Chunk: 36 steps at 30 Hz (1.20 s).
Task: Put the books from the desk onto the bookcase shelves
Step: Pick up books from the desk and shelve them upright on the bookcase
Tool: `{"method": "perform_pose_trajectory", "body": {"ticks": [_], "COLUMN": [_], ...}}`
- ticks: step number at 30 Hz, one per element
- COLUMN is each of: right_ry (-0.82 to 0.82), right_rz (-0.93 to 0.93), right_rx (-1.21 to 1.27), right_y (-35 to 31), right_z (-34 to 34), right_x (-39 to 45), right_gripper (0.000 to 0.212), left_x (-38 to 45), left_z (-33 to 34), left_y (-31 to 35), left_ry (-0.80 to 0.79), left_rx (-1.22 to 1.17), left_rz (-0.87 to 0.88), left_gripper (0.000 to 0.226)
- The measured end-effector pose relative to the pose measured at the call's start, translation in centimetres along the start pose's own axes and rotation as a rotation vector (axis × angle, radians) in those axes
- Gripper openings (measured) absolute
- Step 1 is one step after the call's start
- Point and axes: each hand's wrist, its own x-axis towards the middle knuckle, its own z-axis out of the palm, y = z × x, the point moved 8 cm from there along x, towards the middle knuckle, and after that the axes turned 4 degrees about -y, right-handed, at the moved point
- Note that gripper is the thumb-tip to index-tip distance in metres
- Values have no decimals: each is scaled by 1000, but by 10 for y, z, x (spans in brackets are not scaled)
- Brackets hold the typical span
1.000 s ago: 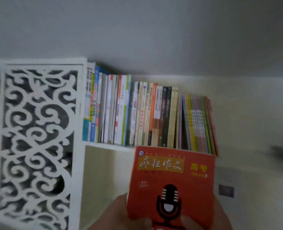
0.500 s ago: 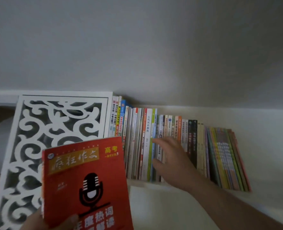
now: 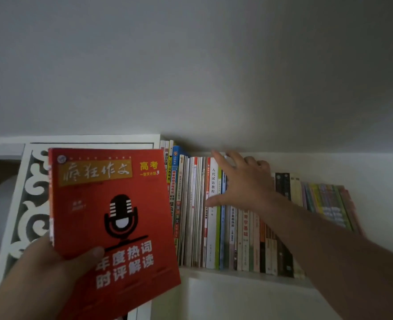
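A red book (image 3: 112,218) is held upright at eight o'clock by the left hand (image 3: 50,273), thumb pressed on the cover – fingers curled behind. At two o'clock of it, the right hand (image 3: 244,183) is laid on the row of shelved books (image 3: 216,227), fingers spread over their tops – nothing gripped. The carved white panel (image 3: 31,197) is seen at nine o'clock.

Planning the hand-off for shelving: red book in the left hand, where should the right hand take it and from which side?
Take the red book by its free right edge, near the upper corner, coming from the right. The left hand already holds the lower left corner, thumb across the cover, and the cover faces the camera, slightly tilted. The right hand is on the shelved books, so it probably has to let go first.
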Motion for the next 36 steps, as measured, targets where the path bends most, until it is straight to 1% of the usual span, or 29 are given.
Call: {"method": "perform_pose_trajectory", "body": {"ticks": [2, 5, 7, 8, 12, 14, 16, 18, 20, 21, 24, 26, 27, 29, 31, 33, 36], "right_ry": [3, 11, 11, 3, -56, -13, 70, 136, 162, 160, 123, 89, 76, 53, 18, -29, -133], "right_rz": [-9, 1, 22, 46, 216, 279, 289, 269, 243, 232, 217, 209, 195, 113, -55, -185, -228], "right_rx": [16, 53, 64, 67, 117, 123, 102, 71, 22, 8, 30, 6, -3, -46, -139, -172, -142], "right_y": [0, 3, 6, 9, 24, 25, 21, 17, 17, 16, 14, 13, 14, 9, -6, -19, -19], "right_z": [-2, -4, -4, -3, -1, -1, -1, 4, 8, 9, 8, 9, 9, 7, 9, 16, 24], "right_x": [1, 1, -1, -1, -8, -14, -21, -27, -30, -30, -28, -29, -30, -32, -33, -32, -33], "right_gripper": [133, 125, 123, 122, 112, 106, 93, 72, 50, 47, 64, 68, 67, 56, 45, 42, 36], "left_x": [11, 20, 26, 29, 36, 37, 35, 31, 28, 26, 21, 16, 14, 10, 8, 7, 2], "left_z": [11, 26, 32, 32, 43, 54, 63, 74, 85, 91, 110, 120, 125, 132, 133, 132, 135], "left_y": [8, 18, 21, 27, 39, 41, 43, 46, 48, 50, 52, 53, 54, 57, 60, 64, 68], "left_ry": [-40, -64, -83, -56, -33, -42, -30, -22, -10, 6, 56, 74, 76, 79, 99, 117, 102], "left_rx": [19, -9, -25, -15, -42, -50, -45, -43, -43, -41, -79, -109, -125, -132, -109, -82, -45], "left_rz": [20, 69, 71, 78, 131, 146, 165, 166, 183, 192, 181, 165, 159, 147, 155, 163, 175], "left_gripper": [34, 33, 34, 34, 37, 36, 37, 37, 38, 38, 35, 33, 34, 34, 34, 33, 34]}}
